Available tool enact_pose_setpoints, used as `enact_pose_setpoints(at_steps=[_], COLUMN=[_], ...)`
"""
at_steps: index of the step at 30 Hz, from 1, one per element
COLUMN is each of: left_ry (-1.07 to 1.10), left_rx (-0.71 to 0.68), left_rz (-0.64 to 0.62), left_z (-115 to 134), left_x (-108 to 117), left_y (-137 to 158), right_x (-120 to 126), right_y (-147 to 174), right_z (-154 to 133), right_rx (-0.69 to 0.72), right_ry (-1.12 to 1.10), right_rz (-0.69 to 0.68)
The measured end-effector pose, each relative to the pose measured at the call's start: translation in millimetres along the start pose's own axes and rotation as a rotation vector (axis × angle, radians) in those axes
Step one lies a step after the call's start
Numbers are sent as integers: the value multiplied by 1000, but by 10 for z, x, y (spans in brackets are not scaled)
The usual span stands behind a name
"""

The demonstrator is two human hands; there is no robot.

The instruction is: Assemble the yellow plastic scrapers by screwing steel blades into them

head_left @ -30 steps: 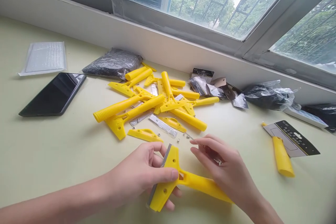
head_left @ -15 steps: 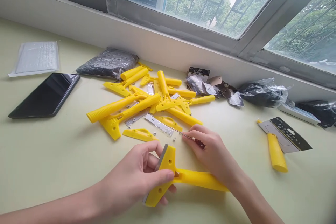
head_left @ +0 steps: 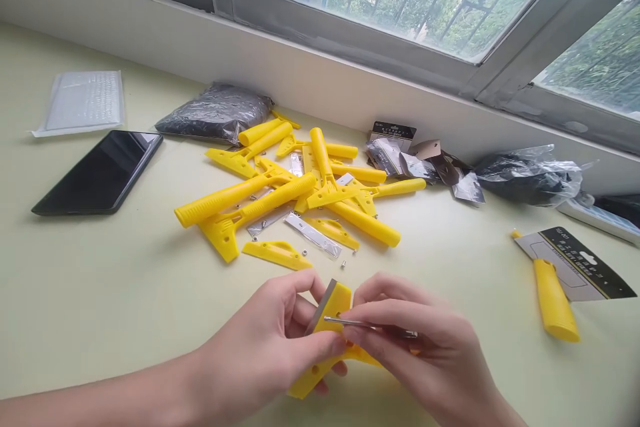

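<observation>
Near the front edge my left hand point(head_left: 265, 347) is closed around the head of a yellow scraper point(head_left: 343, 296), thumb on top and fingers beneath. A grey blade edge shows along the head's left side. My right hand point(head_left: 430, 340) pinches a thin screwdriver point(head_left: 357, 323), its metal tip over the scraper head near a screw hole. Much of the screwdriver's handle and of the scraper's handle is hidden by that hand. Beyond both hands lie a loose yellow scraper clamp piece point(head_left: 275, 253), a wrapped blade point(head_left: 314, 235) and a small screw point(head_left: 343, 265).
Several yellow scrapers point(head_left: 220, 200) lie in a pile mid-table. A black tablet point(head_left: 97, 173) and a wrapped keyboard point(head_left: 85, 101) are at left. A dark plastic bag point(head_left: 215, 113) sits behind. At right are a yellow handle cover point(head_left: 555, 300), a printed card point(head_left: 590, 263) and another bag point(head_left: 530, 173).
My right hand has brought the screwdriver from the loose screws back to the scraper head. My left hand still holds the scraper. The view has shifted slightly.
</observation>
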State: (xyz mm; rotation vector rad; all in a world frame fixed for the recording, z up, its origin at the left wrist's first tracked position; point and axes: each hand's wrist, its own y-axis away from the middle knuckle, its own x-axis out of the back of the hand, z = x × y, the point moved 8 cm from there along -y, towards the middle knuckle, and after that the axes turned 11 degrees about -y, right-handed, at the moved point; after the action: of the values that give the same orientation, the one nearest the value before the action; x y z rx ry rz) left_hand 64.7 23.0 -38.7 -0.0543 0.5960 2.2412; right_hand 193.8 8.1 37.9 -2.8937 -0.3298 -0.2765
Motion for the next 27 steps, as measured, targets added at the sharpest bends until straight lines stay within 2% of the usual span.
enact_pose_setpoints(at_steps=[5,12,17,23,27], left_ry=[-1,5,-3,-25,-15], left_rx=[-7,-33,-26,-37,-25], left_rz=[5,10,-14,-9,-23], left_z=[-32,-13,-3,21,32], left_x=[-15,-26,-44,-41,-43], left_y=[31,42,50,63,58], right_x=[-14,-29,-28,-65,-57], right_y=[-5,51,60,85,79], right_z=[116,75,28,26,78], right_rx=[-48,-29,3,91,1], right_ry=[23,118,154,155,150], right_rz=[3,56,89,26,37])
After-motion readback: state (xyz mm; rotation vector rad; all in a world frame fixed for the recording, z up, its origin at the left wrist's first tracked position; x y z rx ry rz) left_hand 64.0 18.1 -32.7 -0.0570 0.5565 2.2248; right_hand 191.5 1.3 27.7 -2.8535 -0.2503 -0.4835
